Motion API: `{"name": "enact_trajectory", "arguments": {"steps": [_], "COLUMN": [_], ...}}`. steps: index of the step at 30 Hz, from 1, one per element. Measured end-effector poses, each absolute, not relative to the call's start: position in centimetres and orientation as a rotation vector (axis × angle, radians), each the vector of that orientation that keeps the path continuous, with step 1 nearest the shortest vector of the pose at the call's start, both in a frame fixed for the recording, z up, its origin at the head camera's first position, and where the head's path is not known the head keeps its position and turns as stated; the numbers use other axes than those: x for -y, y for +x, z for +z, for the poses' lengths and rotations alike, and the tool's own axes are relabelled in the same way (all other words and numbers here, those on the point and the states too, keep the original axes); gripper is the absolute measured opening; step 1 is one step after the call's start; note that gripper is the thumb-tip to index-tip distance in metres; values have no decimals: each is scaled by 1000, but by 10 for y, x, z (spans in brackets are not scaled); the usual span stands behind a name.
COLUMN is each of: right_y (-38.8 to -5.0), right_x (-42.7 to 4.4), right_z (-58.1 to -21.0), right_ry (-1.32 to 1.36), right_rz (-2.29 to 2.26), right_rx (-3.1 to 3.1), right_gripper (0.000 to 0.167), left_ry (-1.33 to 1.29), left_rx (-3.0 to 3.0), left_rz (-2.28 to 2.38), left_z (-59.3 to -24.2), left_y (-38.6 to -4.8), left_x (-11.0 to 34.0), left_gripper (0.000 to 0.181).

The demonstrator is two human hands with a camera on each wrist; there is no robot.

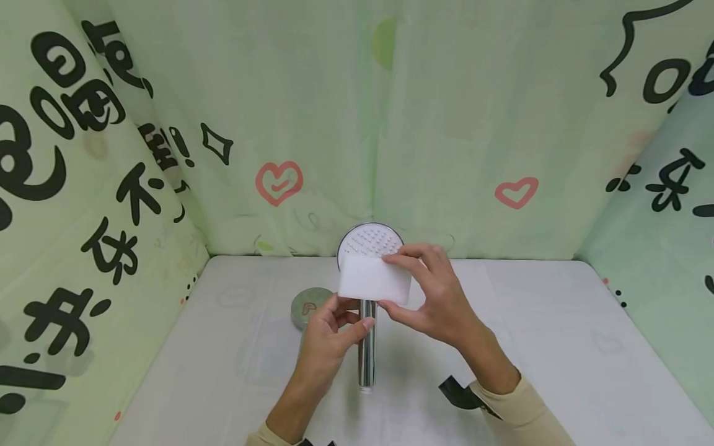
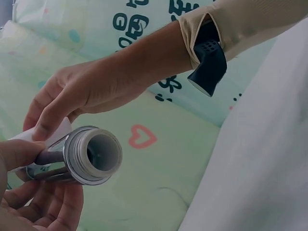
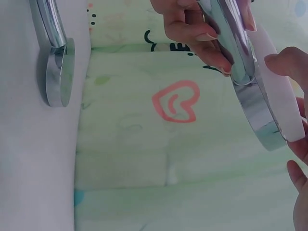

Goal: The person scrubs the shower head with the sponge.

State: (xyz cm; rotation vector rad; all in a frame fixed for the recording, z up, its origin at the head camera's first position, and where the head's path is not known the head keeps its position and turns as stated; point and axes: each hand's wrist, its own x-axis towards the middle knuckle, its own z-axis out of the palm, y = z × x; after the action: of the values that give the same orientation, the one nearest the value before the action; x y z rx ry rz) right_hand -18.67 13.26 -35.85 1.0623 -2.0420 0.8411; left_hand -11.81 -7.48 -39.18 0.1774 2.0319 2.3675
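Note:
A chrome shower head (image 1: 368, 238) with a white nozzle face is held up over the table. My left hand (image 1: 332, 341) grips its handle (image 1: 367, 365) between thumb and fingers, just below the head. In the left wrist view the handle's hollow white threaded end (image 2: 98, 156) faces the camera. My right hand (image 1: 440, 300) pinches a white rectangular sponge (image 1: 368, 279) by its right side, thumb below and fingers above. That sponge lies over the lower part of the nozzle face, and in the right wrist view it is against the head's face side.
A second chrome shower head (image 1: 307, 302) lies on the white table (image 1: 245, 384), behind the left hand, its rounded back showing. Green printed curtains (image 1: 435, 155) stand along the back and both sides. Black straps (image 1: 460, 393) are at the cuffs.

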Motion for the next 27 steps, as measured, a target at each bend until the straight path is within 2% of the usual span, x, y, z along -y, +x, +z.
{"name": "enact_trajectory", "arguments": {"steps": [9, 27], "right_y": [-190, -197], "right_x": [-135, -142], "right_z": [-348, -332], "right_ry": [995, 859], "right_rz": [831, 849], "right_rx": [2033, 1991], "right_gripper": [58, 58], "left_ry": [212, 244], "left_rx": [-1981, -1919], "left_rz": [2376, 2343], "left_z": [-393, -395], "left_y": [-116, -114], "left_x": [73, 69], "left_gripper": [48, 49]}}
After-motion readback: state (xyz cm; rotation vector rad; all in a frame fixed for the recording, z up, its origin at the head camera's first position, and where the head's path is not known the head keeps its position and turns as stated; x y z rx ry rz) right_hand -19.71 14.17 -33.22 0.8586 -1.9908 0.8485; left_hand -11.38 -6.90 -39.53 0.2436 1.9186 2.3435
